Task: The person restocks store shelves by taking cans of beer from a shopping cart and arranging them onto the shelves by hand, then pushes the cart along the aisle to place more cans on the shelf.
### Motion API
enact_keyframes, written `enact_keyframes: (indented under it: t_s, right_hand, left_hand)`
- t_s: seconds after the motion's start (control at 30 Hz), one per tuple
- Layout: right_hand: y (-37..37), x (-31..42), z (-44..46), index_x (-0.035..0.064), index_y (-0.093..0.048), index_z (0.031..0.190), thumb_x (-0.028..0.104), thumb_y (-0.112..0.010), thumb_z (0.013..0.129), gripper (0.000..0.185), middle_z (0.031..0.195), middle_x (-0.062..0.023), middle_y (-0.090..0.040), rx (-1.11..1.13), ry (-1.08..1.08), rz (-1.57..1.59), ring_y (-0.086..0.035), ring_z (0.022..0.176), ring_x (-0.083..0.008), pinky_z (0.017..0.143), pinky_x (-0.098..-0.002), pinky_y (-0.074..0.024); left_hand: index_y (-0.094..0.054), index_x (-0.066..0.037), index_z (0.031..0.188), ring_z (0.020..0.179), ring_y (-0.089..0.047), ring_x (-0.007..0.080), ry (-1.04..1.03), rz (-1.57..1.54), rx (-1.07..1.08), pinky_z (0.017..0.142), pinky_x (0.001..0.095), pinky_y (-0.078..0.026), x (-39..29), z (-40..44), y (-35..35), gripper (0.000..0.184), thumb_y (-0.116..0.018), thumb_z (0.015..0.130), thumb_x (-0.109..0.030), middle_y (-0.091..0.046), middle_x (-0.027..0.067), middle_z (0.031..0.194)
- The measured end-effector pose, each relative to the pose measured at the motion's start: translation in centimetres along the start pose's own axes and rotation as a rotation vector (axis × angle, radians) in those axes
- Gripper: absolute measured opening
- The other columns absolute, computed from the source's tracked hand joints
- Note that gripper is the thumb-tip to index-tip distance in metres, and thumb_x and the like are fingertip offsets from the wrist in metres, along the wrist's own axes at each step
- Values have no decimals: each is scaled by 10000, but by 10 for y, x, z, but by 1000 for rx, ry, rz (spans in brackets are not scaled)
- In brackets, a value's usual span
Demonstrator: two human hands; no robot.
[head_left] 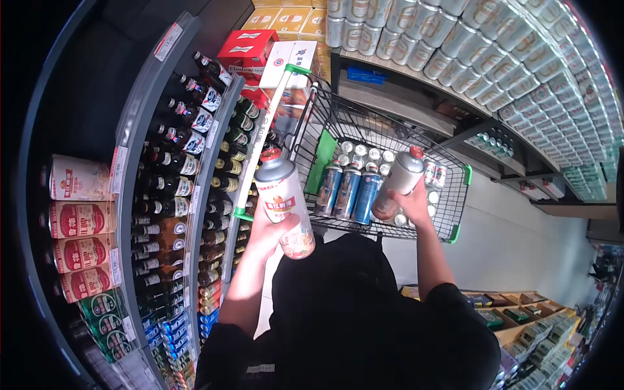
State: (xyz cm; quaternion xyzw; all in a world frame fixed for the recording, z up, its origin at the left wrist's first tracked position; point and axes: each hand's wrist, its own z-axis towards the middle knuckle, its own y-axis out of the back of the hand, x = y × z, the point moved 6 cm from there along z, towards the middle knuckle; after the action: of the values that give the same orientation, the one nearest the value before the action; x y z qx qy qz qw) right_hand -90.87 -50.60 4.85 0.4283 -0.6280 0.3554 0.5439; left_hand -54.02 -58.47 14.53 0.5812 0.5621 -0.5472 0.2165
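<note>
My left hand [268, 231] is wrapped round a large white and silver aluminium beer bottle [283, 201] with a red cap, held upright beside the cart's handle. In my right hand [409, 203] is a second silver beer bottle [404, 174], also red-capped and tilted, over the shopping cart [463, 211]. Inside the cart stand several tall blue cans [347, 193], with silver-topped cans [364, 154] behind them. More cans [435, 173] with red and white sides sit at the cart's right, partly hidden by my right hand and its bottle.
A shelf [221, 123] of dark beer bottles runs along the left, with red and cream packs [83, 219] at its outer end. Stacked silver cans [468, 45] fill the shelf at upper right. Red [249, 49] and white [289, 64] cartons stand beyond the cart handle.
</note>
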Motion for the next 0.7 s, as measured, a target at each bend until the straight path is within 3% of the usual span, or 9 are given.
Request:
enact_keyframes:
  t_s: [0.03, 0.1, 0.17, 0.27, 0.5, 0.57, 0.7]
  right_hand:
    - [-21, 39, -1, 33, -465, 1376, 148, -875, 697, 801, 1226, -127, -674, 32, 64, 47, -667, 1123, -236, 1002, -403, -539]
    - [-49, 81, 3, 34, -503, 1352, 168, -871, 701, 759, 1207, -111, -681, 22, 154, -184, -665, 1106, -221, 999, -398, -534]
    - [-87, 125, 3, 35, -518, 1355, 183, -880, 704, 759, 1208, -103, -675, 58, 222, -142, -655, 1106, -212, 994, -399, -531]
    - [-143, 184, 5, 32, -520, 1358, 192, -909, 704, 778, 1214, -100, -672, 158, 272, -131, -650, 1116, -208, 1002, -394, -527]
    - [-269, 296, 23, 11, -570, 1316, 225, -935, 690, 756, 1201, -95, -682, 488, 488, -124, -658, 1104, -205, 1000, -396, -524]
    - [-302, 334, 24, -18, -652, 1206, 212, -917, 681, 632, 1106, -91, -714, 516, 653, -172, -683, 1012, -196, 927, -366, -547]
    - [-368, 411, 18, -17, -677, 1203, 160, -938, 661, 626, 1103, -95, -736, 642, 863, -45, -702, 1010, -201, 914, -361, -567]
  left_hand:
    - [-428, -72, 1482, 1198, -636, 190, -24, 16, 48, 1040, 386, -522, -15, 3, 1, 752, -799, 836, 28, -615, 81, 1324]
    - [-439, -62, 1473, 1193, -646, 199, -81, 79, 99, 1033, 389, -529, -32, 9, 17, 809, -868, 788, -45, -639, 88, 1306]
    - [-442, -51, 1462, 1175, -657, 193, -173, 48, 204, 1016, 382, -540, -62, 12, 24, 838, -905, 764, -81, -653, 88, 1284]
    - [-441, -49, 1461, 1158, -662, 176, -281, 82, 179, 999, 373, -550, -103, -2, 42, 848, -922, 765, -110, -655, 81, 1285]
    - [-431, -51, 1469, 1223, -616, 176, -454, 131, 1, 1070, 388, -497, -178, -56, 99, 901, -938, 727, -124, -622, 84, 1331]
    - [-417, -49, 1478, 1218, -620, 179, -468, 189, -81, 1068, 393, -500, -196, -77, 108, 898, -920, 738, -118, -621, 89, 1332]
    - [-397, -27, 1475, 1198, -637, 199, -660, 143, -265, 1059, 407, -516, -220, -118, 119, 879, -891, 752, -99, -621, 115, 1329]
